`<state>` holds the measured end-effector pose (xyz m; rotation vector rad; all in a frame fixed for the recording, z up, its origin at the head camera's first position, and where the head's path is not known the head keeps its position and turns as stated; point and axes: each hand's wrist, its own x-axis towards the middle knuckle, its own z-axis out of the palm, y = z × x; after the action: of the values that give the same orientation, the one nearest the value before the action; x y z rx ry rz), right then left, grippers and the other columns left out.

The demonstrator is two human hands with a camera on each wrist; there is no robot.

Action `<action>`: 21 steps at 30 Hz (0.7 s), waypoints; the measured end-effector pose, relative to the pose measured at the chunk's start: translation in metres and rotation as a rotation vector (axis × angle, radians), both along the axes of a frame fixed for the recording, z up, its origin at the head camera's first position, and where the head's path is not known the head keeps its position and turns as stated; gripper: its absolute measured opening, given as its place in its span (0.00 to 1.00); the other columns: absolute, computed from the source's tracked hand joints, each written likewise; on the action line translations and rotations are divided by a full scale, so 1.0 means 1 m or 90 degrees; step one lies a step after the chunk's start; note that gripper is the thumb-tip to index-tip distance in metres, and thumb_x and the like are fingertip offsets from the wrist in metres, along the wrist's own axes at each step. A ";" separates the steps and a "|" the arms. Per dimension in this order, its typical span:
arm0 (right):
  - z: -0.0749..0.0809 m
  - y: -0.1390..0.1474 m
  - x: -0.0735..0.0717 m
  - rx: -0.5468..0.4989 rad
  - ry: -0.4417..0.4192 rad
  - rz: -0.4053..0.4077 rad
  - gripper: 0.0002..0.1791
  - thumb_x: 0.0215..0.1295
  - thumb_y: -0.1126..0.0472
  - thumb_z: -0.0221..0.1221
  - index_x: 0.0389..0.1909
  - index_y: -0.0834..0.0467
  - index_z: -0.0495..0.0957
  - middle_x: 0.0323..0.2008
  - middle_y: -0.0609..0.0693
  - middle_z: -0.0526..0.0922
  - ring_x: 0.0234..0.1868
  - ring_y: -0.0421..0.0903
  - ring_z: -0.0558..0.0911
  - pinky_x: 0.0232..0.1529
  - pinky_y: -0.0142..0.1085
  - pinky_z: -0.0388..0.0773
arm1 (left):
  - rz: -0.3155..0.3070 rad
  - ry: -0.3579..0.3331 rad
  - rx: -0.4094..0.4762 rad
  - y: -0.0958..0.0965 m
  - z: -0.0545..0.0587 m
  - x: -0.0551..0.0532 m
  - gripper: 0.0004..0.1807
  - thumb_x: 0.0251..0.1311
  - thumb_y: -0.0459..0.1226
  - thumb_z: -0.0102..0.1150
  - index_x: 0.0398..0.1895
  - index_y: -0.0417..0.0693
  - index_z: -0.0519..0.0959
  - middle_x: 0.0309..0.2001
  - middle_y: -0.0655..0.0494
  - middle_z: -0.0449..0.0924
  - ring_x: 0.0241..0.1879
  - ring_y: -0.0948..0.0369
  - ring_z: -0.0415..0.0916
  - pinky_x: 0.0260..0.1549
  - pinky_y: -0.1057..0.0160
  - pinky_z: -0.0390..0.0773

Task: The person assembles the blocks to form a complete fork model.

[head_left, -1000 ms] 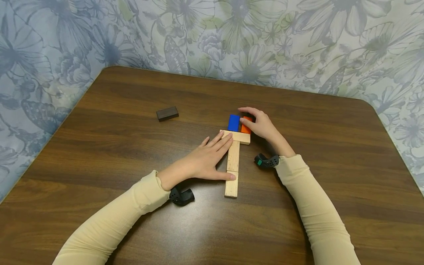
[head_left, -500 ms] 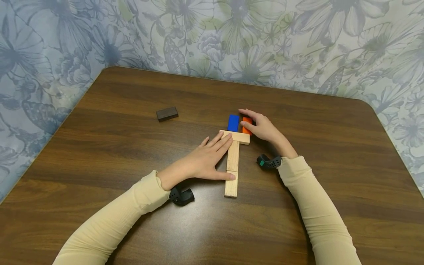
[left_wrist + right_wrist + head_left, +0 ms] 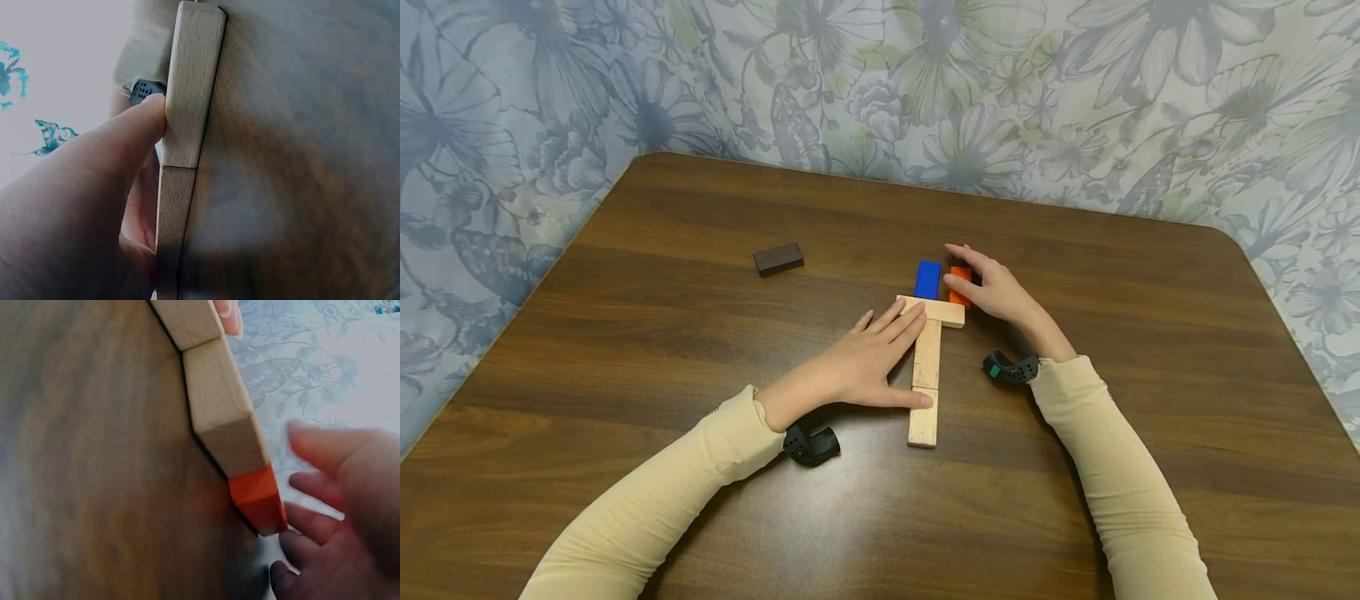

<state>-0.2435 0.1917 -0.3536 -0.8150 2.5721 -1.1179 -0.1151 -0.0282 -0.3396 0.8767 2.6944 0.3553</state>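
Observation:
In the head view, light wooden blocks lie on the table: two end to end form an upright strip point(image 3: 927, 354), and a crosswise block point(image 3: 946, 312) caps its far end. My left hand point(image 3: 868, 362) lies spread over them, fingertips on the crosswise block and thumb on the near strip block. Beyond the crosswise block are a blue block point(image 3: 928, 280) and, to its right with a small gap, an orange block point(image 3: 959, 297). My right hand point(image 3: 1000, 287) arches loosely over the orange block, partly hiding it. In the right wrist view, its thumb point(image 3: 319, 444) stands apart from the orange block point(image 3: 259, 497).
A dark brown block point(image 3: 778, 259) lies by itself to the far left of the wooden strip. The brown table point(image 3: 625, 333) runs back to a flower-patterned wall point(image 3: 850, 83). Black wrist devices point(image 3: 811, 446) sit below both hands.
The orange block has shifted slightly right and nearer, widening its gap to the blue block. My right hand has drifted slightly right. My left hand stays put.

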 end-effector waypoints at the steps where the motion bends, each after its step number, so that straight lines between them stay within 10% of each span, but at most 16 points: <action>1: 0.002 0.000 0.002 -0.004 0.006 -0.004 0.31 0.68 0.55 0.55 0.69 0.58 0.60 0.68 0.57 0.58 0.70 0.49 0.50 0.65 0.48 0.50 | -0.001 0.000 0.001 0.000 0.000 0.000 0.58 0.51 0.73 0.41 0.74 0.47 0.36 0.73 0.56 0.28 0.70 0.58 0.21 0.63 0.45 0.36; 21: 0.021 -0.014 0.063 0.038 0.055 0.170 0.43 0.64 0.49 0.59 0.73 0.58 0.48 0.72 0.55 0.46 0.71 0.52 0.40 0.65 0.50 0.43 | -0.013 0.008 -0.004 -0.004 -0.003 0.003 0.58 0.52 0.73 0.39 0.74 0.46 0.36 0.73 0.55 0.27 0.69 0.57 0.20 0.63 0.44 0.37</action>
<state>-0.1801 0.1782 -0.3323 -1.1734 2.4558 -0.9418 -0.1124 -0.0325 -0.3425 0.9072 2.6938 0.3383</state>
